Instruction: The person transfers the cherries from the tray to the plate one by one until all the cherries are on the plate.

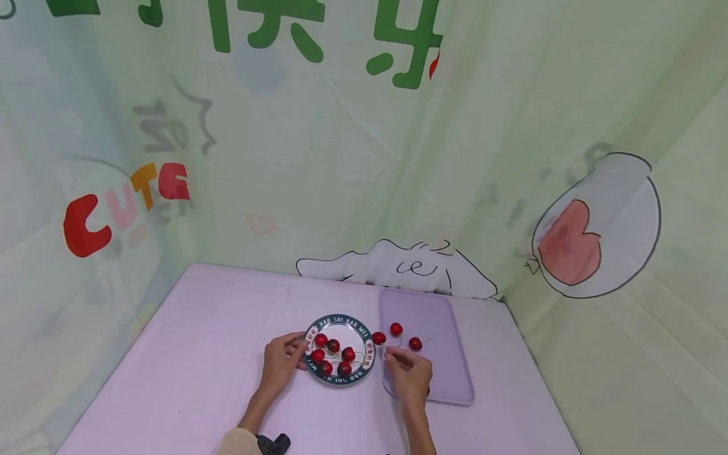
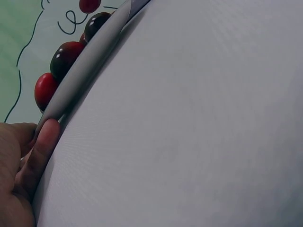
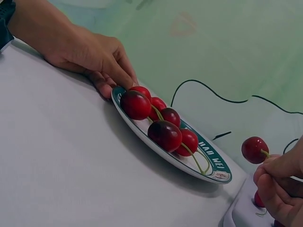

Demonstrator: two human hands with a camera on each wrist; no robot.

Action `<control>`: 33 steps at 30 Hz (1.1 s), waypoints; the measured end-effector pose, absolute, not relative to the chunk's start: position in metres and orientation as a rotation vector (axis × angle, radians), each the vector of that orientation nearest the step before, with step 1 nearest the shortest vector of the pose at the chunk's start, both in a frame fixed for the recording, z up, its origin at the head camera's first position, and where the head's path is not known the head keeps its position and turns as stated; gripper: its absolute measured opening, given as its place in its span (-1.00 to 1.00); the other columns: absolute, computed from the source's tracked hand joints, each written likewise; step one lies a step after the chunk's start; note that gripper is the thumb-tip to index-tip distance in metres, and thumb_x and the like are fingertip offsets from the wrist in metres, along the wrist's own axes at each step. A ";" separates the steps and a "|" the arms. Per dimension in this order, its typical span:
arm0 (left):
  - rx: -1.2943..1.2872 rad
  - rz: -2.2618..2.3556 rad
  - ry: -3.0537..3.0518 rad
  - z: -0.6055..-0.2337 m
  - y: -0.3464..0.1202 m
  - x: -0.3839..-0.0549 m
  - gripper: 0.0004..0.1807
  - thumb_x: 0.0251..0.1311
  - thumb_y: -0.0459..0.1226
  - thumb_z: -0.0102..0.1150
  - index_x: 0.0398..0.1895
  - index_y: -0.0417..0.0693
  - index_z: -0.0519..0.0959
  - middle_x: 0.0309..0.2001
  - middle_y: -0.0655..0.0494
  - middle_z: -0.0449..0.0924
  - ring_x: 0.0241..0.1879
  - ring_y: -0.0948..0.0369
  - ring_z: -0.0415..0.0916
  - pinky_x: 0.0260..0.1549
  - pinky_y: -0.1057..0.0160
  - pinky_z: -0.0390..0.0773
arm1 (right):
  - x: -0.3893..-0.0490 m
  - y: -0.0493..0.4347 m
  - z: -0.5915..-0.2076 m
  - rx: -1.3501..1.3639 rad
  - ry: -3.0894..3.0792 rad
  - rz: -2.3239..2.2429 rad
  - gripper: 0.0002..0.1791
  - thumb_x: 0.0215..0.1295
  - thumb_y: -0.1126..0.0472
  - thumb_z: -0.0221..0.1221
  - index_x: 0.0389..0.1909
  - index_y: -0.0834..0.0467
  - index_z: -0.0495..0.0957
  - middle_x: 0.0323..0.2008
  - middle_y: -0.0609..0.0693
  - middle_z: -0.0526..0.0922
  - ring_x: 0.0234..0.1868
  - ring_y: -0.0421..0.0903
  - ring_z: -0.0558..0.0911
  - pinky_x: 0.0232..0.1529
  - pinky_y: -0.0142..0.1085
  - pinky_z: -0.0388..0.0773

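Note:
My left hand (image 1: 280, 361) grips the left rim of a round plate (image 1: 348, 331) with a dark green patterned border. In the left wrist view, the thumb and a finger (image 2: 46, 137) pinch that rim. Several red cherries with stems, among them a dark one (image 3: 164, 135), lie on the plate. At the plate's right, my right hand (image 1: 411, 378) pinches a cherry (image 1: 378, 338) by its green stem. It hangs in the air by the tray's left edge, close to the plate's rim. The right wrist view shows this held cherry (image 3: 254, 150) just beyond my fingertips.
A lilac tray (image 1: 446, 373) lies to the right of the plate. On it are a cherry (image 1: 396, 328), another cherry (image 1: 415, 344), and one mostly hidden by my right hand. Printed curtains (image 1: 341, 158) stand behind and beside the pale table (image 1: 227, 328).

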State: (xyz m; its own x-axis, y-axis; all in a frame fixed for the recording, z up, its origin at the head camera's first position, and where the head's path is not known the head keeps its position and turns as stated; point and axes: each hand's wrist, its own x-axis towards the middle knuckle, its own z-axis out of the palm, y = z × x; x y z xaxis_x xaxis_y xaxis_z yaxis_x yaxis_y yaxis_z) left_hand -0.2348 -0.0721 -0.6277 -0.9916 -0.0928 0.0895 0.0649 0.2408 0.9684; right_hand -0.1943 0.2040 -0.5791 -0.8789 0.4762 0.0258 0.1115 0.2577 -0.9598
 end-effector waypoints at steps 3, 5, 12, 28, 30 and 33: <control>0.037 -1.854 -2.374 -0.627 -0.073 -0.235 -0.64 0.47 -0.37 0.35 0.27 -0.28 0.70 -0.30 -0.04 0.77 -0.62 0.26 0.68 -0.51 0.47 0.67 | -0.199 0.202 -0.586 -0.529 -2.242 1.647 -0.84 0.38 0.37 0.44 -0.09 0.13 0.88 -0.09 0.12 0.89 -0.20 -0.11 0.82 -0.18 -0.57 0.73; 0.029 -1.852 -2.371 -0.627 -0.072 -0.234 -0.64 0.48 -0.38 0.35 0.26 -0.29 0.70 -0.30 -0.04 0.77 -0.63 0.26 0.68 -0.51 0.46 0.68 | -0.201 0.200 -0.589 -0.517 -2.250 1.643 -0.84 0.39 0.37 0.43 -0.09 0.12 0.88 -0.10 0.12 0.89 -0.19 -0.09 0.81 -0.18 -0.57 0.73; 0.031 -1.885 -2.362 -0.626 -0.073 -0.232 -0.63 0.47 -0.38 0.35 0.28 -0.31 0.69 -0.28 -0.06 0.78 -0.62 0.26 0.69 -0.50 0.45 0.70 | -0.205 0.196 -0.598 -0.473 -2.269 1.658 -0.84 0.34 0.39 0.45 -0.14 0.11 0.89 -0.16 0.10 0.89 -0.24 -0.13 0.79 -0.23 -0.52 0.73; 0.033 -1.870 -2.371 -0.628 -0.072 -0.232 -0.63 0.48 -0.37 0.34 0.28 -0.28 0.69 -0.27 -0.04 0.76 -0.61 0.24 0.69 -0.49 0.46 0.69 | -0.209 0.185 -0.599 -0.443 -2.321 1.626 -0.87 0.39 0.36 0.44 -0.14 0.13 0.89 -0.14 0.10 0.88 -0.24 -0.12 0.75 -0.28 -0.55 0.68; 0.029 -1.870 -2.369 -0.628 -0.072 -0.233 -0.63 0.48 -0.38 0.34 0.28 -0.28 0.69 -0.28 -0.04 0.76 -0.61 0.24 0.69 -0.50 0.47 0.69 | -0.207 0.183 -0.594 -0.441 -2.330 1.613 -0.88 0.39 0.37 0.43 -0.14 0.15 0.88 -0.15 0.12 0.88 -0.25 -0.12 0.74 -0.30 -0.55 0.67; 0.030 -1.864 -2.373 -0.629 -0.072 -0.234 -0.64 0.48 -0.37 0.34 0.28 -0.27 0.70 -0.29 -0.02 0.75 -0.61 0.24 0.69 -0.49 0.48 0.68 | -0.207 0.181 -0.589 -0.439 -2.345 1.595 -0.88 0.38 0.39 0.43 -0.16 0.17 0.88 -0.15 0.13 0.87 -0.27 -0.11 0.73 -0.30 -0.57 0.66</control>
